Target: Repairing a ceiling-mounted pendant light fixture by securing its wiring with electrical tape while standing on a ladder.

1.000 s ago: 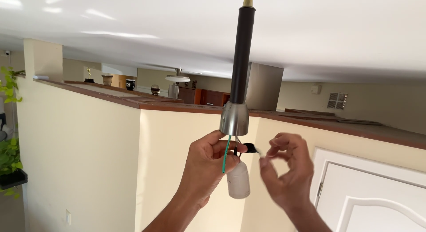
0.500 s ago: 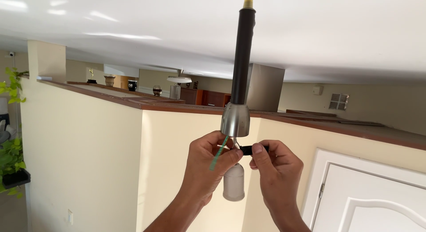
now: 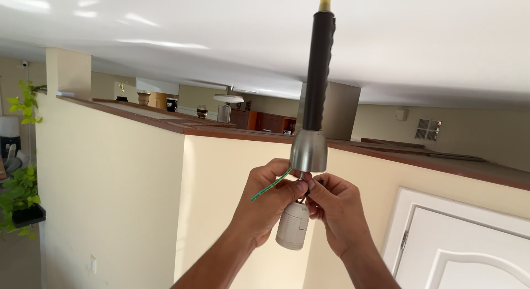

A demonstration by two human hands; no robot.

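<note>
Beneath ceiling (image 3: pixel 419 40); hands (image 3: pixel 265 203) round socket (image 3: pixel 292 227)

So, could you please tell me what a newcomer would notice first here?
A long black rod hangs from the ceiling at centre, ending in a silver metal cup. Just below it, the left hand and right hand meet around a white lamp socket, a green wire sticking out leftward.

Two bare forearms rise from the bottom edge, below the brushed-metal cup (image 3: pixel 308 150) of the hanging lamp rod. Neither arm wears a sleeve, watch or bracelet. The left hand (image 3: pixel 269 203), left of the cup, shows no ring or glove. The right hand (image 3: pixel 338 211), just under and right of the cup, is equally bare, with short, plain fingernails.
</note>
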